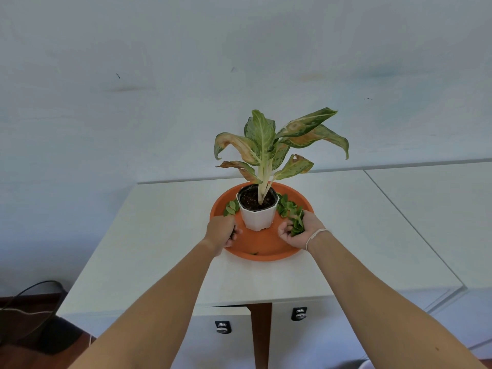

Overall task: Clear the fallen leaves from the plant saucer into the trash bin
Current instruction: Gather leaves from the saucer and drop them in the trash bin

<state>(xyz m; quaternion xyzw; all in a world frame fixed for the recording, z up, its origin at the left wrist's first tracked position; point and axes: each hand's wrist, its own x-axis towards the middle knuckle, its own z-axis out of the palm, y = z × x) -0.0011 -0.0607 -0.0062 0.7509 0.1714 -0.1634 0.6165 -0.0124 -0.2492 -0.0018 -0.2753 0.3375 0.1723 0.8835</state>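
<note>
An orange saucer [262,242] sits on a white cabinet top with a white pot [257,215] and a leafy plant [269,145] in its middle. Small green fallen leaves [231,207] lie left of the pot, and more fallen leaves [286,206] lie to its right. My left hand [220,231] rests on the saucer's left side with fingers curled; whether it holds leaves is hidden. My right hand [300,234] is on the right side, cupped around a bunch of green leaves [297,226]. One small leaf [254,253] lies at the front rim. No trash bin is in view.
The cabinet top [149,249] ends at a wall behind the plant, and a second white surface [431,209] adjoins on the right. Two dark drawer handles [223,327] show below the front edge. A dark object with a cable [29,315] sits low on the left.
</note>
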